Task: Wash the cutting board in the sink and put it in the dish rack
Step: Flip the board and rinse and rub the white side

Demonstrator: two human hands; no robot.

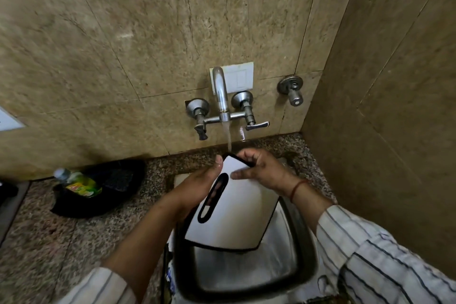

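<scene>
Frame centre: white cutting board (234, 210) with black rim, held tilted over the steel sink (246, 271), top edge under the water stream (228, 137) from the wall tap (220, 92). Left hand (197, 184) grips the board's left edge, fingers behind, thumb on front. Right hand (261, 168) fingers curled over the upper right edge. Lower left: green bottle (79, 184) in a black basin (98, 187) on the counter (37, 242).

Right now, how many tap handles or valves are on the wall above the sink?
3. A left valve and a right lever handle flank the running spout; a separate valve sits farther right. None appear hidden.
</scene>
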